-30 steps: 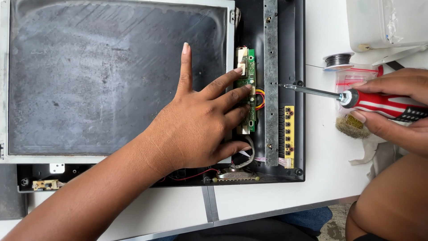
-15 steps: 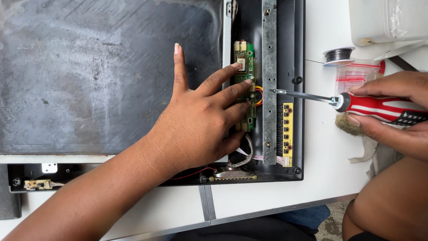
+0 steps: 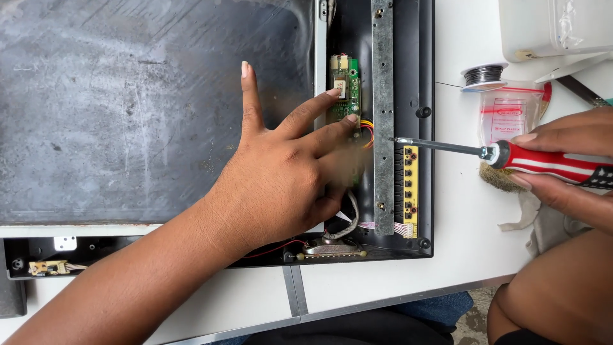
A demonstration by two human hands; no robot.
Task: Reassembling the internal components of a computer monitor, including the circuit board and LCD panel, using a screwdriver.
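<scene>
1. Left hand [image 3: 287, 179] open, fingers spread, fingertips pressing the green circuit board [image 3: 345, 89] inside the black casing [image 3: 421, 76].
2. Right hand [image 3: 568, 172] gripping the red screwdriver [image 3: 543, 163]; tip at the grey metal strip [image 3: 383, 121].

Left hand [image 3: 281, 185] lies flat, fingers [image 3: 250, 96] spread, forearm angled in from lower left. Right hand [image 3: 568, 166] enters from the right, fingers curled in a grip.
</scene>
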